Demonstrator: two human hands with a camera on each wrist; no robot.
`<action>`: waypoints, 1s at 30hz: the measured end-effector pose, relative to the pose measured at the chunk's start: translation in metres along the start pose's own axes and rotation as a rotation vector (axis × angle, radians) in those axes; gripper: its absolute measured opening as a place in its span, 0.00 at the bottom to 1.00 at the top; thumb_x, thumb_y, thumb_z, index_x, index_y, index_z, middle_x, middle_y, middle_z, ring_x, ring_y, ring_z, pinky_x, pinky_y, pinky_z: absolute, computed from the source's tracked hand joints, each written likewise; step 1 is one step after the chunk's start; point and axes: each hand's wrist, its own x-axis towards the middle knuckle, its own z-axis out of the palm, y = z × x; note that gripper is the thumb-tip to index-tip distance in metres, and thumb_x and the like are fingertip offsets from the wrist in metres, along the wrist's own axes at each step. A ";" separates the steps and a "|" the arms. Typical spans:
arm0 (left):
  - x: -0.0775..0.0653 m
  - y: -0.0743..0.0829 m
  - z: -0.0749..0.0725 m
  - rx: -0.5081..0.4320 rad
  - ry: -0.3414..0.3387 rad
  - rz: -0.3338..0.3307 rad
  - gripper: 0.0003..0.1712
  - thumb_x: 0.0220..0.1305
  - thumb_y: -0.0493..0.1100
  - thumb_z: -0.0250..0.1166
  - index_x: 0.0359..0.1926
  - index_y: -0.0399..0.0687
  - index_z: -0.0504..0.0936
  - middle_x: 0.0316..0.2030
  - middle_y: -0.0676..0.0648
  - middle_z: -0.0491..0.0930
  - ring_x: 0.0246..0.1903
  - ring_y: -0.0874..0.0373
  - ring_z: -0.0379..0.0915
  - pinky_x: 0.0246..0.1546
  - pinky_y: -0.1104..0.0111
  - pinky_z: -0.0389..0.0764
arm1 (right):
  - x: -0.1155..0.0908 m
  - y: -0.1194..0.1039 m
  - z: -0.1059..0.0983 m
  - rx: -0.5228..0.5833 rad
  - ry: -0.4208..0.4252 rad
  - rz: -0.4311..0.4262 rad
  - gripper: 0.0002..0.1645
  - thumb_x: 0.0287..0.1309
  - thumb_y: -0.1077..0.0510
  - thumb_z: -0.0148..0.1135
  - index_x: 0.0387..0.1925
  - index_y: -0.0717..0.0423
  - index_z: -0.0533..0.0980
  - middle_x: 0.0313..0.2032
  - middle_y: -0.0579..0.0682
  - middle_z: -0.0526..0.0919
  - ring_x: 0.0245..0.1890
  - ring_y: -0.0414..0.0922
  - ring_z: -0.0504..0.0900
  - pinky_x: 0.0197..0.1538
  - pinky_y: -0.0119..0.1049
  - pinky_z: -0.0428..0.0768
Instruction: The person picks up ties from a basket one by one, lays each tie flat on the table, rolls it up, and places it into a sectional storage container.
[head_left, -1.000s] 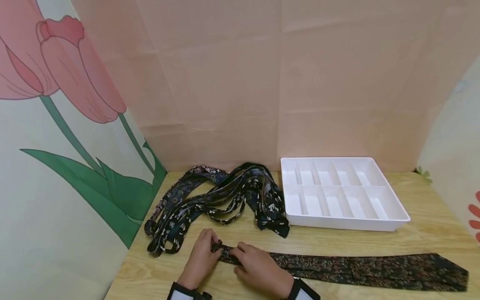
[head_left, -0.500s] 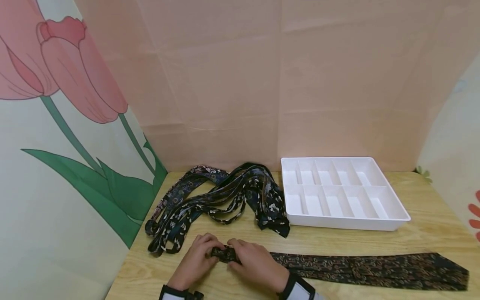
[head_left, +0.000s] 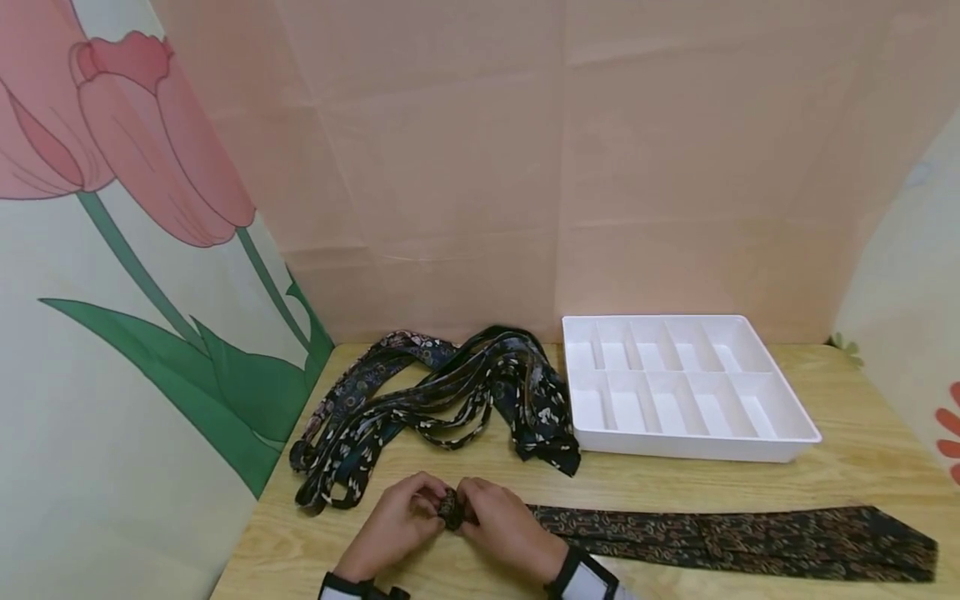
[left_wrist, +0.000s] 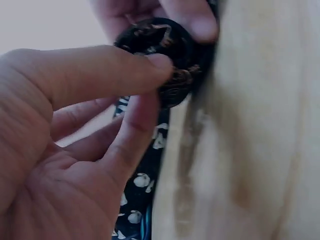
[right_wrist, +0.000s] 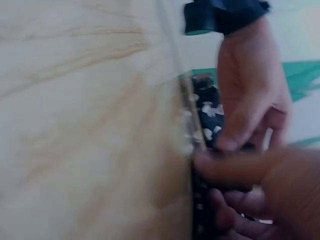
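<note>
Closer together now, the left hand (head_left: 393,527) and right hand (head_left: 512,530) frame the coiled end (head_left: 451,510) of a patterned tie (head_left: 652,536) — left of the white tray (head_left: 690,447) and nearer the person, its flat length running past the tray's front. Both hands' fingers pinch the coil, from opposite sides. Rolling it snugly — edges level, tail straight — should keep it neat.
</note>
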 end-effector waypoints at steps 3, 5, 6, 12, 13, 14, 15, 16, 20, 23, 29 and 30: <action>-0.001 -0.002 0.002 0.087 0.032 0.063 0.18 0.64 0.34 0.74 0.51 0.58 0.86 0.51 0.52 0.86 0.48 0.61 0.80 0.48 0.69 0.83 | -0.001 0.004 -0.003 0.095 -0.026 0.020 0.14 0.59 0.52 0.78 0.39 0.44 0.79 0.31 0.36 0.78 0.30 0.30 0.75 0.34 0.28 0.75; -0.001 -0.004 0.004 0.112 0.034 0.097 0.18 0.65 0.35 0.74 0.51 0.63 0.86 0.52 0.55 0.86 0.50 0.64 0.80 0.50 0.68 0.83 | -0.001 0.005 -0.005 0.125 -0.023 0.020 0.14 0.59 0.49 0.79 0.39 0.43 0.79 0.31 0.35 0.79 0.31 0.31 0.75 0.34 0.28 0.75; -0.001 -0.004 0.005 0.115 0.026 0.109 0.18 0.65 0.36 0.74 0.51 0.65 0.87 0.52 0.56 0.86 0.51 0.64 0.80 0.52 0.68 0.83 | -0.001 0.006 -0.006 0.119 -0.015 0.012 0.14 0.58 0.49 0.80 0.40 0.42 0.80 0.32 0.35 0.79 0.32 0.31 0.75 0.35 0.28 0.75; 0.004 -0.004 0.010 0.108 -0.034 0.158 0.16 0.69 0.40 0.73 0.51 0.68 0.88 0.54 0.60 0.83 0.55 0.64 0.79 0.54 0.66 0.83 | -0.002 0.007 -0.007 0.023 0.017 -0.006 0.20 0.55 0.45 0.82 0.45 0.43 0.82 0.40 0.36 0.84 0.41 0.32 0.80 0.44 0.31 0.80; 0.004 -0.003 0.011 0.114 -0.035 0.156 0.15 0.69 0.41 0.73 0.50 0.68 0.88 0.53 0.60 0.82 0.55 0.64 0.78 0.54 0.66 0.82 | -0.002 0.007 -0.008 0.033 0.006 0.002 0.20 0.56 0.45 0.81 0.46 0.43 0.82 0.41 0.36 0.84 0.42 0.32 0.81 0.45 0.32 0.81; 0.005 -0.003 0.011 0.120 -0.037 0.150 0.14 0.70 0.42 0.73 0.50 0.68 0.89 0.53 0.60 0.82 0.55 0.64 0.77 0.54 0.66 0.82 | -0.003 0.007 -0.010 0.047 -0.004 0.010 0.21 0.57 0.44 0.81 0.48 0.43 0.82 0.42 0.36 0.85 0.43 0.32 0.81 0.45 0.32 0.82; 0.005 -0.002 0.012 0.128 -0.039 0.142 0.13 0.70 0.42 0.73 0.49 0.68 0.89 0.53 0.60 0.81 0.55 0.64 0.76 0.53 0.66 0.82 | -0.004 0.007 -0.012 0.065 -0.014 0.019 0.21 0.58 0.44 0.80 0.49 0.43 0.82 0.42 0.36 0.85 0.43 0.32 0.82 0.45 0.32 0.82; 0.006 -0.001 0.013 0.139 -0.045 0.131 0.13 0.70 0.42 0.73 0.49 0.69 0.89 0.53 0.60 0.80 0.55 0.63 0.75 0.53 0.66 0.81 | -0.005 0.007 -0.014 0.078 -0.019 0.025 0.20 0.59 0.45 0.79 0.49 0.43 0.82 0.43 0.37 0.86 0.42 0.32 0.82 0.45 0.32 0.81; 0.008 0.001 0.017 0.186 -0.082 0.104 0.16 0.69 0.42 0.73 0.51 0.70 0.89 0.58 0.60 0.76 0.58 0.61 0.70 0.54 0.66 0.78 | -0.011 0.008 -0.020 0.029 0.022 0.031 0.19 0.59 0.47 0.80 0.48 0.42 0.82 0.44 0.38 0.80 0.39 0.32 0.79 0.41 0.33 0.79; 0.009 0.002 0.020 0.229 -0.084 0.105 0.19 0.68 0.41 0.74 0.55 0.69 0.87 0.58 0.59 0.76 0.57 0.61 0.69 0.53 0.66 0.77 | -0.015 0.011 -0.020 -0.069 0.065 0.039 0.20 0.55 0.46 0.82 0.45 0.42 0.82 0.42 0.39 0.75 0.36 0.33 0.75 0.39 0.32 0.77; 0.011 0.008 0.024 0.141 -0.013 0.084 0.22 0.63 0.36 0.76 0.54 0.57 0.80 0.50 0.55 0.81 0.43 0.67 0.78 0.44 0.71 0.82 | -0.018 0.013 -0.016 -0.143 0.106 0.037 0.22 0.51 0.46 0.84 0.43 0.46 0.82 0.38 0.38 0.79 0.35 0.33 0.77 0.37 0.33 0.78; 0.010 0.008 0.025 0.112 -0.008 0.092 0.22 0.63 0.36 0.76 0.54 0.57 0.80 0.51 0.54 0.81 0.43 0.67 0.79 0.44 0.71 0.83 | -0.019 0.012 -0.016 -0.149 0.111 0.029 0.22 0.50 0.47 0.84 0.44 0.47 0.83 0.38 0.39 0.80 0.36 0.35 0.79 0.38 0.35 0.80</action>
